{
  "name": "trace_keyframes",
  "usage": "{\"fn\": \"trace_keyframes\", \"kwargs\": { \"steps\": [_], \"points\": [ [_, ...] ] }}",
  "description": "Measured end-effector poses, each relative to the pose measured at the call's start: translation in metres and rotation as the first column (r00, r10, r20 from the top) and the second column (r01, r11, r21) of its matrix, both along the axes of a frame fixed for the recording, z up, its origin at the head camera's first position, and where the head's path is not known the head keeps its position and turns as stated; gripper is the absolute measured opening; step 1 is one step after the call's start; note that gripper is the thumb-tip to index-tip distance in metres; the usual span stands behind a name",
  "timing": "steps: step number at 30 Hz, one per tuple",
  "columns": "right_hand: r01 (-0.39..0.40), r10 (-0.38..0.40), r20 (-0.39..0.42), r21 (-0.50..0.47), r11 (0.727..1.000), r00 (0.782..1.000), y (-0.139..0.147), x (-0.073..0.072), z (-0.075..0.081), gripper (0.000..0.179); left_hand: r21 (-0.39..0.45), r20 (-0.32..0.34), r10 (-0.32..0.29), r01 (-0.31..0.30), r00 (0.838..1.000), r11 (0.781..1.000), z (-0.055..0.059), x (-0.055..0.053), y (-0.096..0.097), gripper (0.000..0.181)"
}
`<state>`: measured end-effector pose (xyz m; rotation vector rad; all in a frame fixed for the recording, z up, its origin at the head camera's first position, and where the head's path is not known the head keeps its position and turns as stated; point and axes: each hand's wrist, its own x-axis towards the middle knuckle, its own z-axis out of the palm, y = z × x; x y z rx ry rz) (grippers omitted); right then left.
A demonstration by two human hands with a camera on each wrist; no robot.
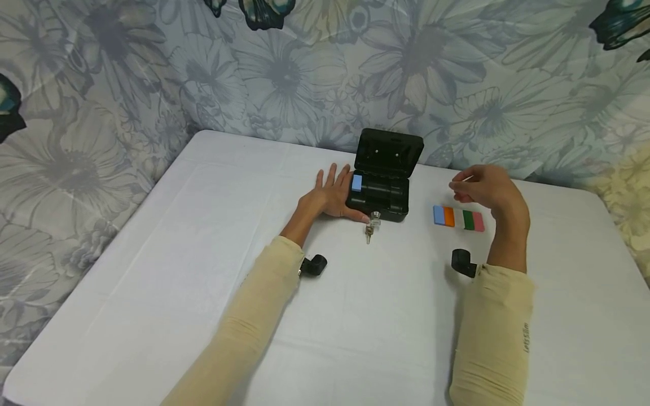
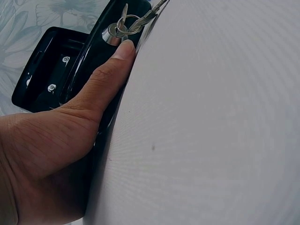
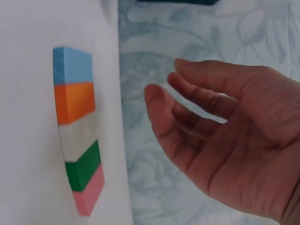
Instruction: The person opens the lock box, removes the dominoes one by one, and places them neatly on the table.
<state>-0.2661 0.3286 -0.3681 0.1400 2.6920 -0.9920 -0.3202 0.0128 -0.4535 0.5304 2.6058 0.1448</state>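
A black lockbox (image 1: 378, 194) stands with its lid (image 1: 388, 152) raised, and a light blue block (image 1: 357, 182) lies in its left part. My left hand (image 1: 332, 196) rests against the box's left side, fingers spread, its thumb along the front beside the lock (image 2: 112, 33). A ring of keys (image 1: 369, 231) hangs from that lock. My right hand (image 1: 484, 185) hovers above the table with loosely bent fingers and nothing in them. Just below it lies a row of flat blocks (image 1: 459, 218) side by side: blue, orange, white, green and pink.
A white cloth covers the table (image 1: 152, 270). Behind and to the left hangs a flower-patterned cloth (image 1: 284, 73), close to the table's back edge. Black wrist cameras (image 1: 313, 265) project from both beige sleeves (image 1: 492, 332).
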Motion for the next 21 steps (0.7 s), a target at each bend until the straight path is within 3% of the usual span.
{"fn": "trace_keyframes", "kwargs": {
  "steps": [21],
  "points": [
    [-0.075,0.066,-0.125,-0.063,0.995,0.990,-0.060,-0.012,-0.006,0.030,0.012,-0.011,-0.006,0.006,1.000,1.000,-0.004,-0.004,0.000,0.130]
  ]
}}
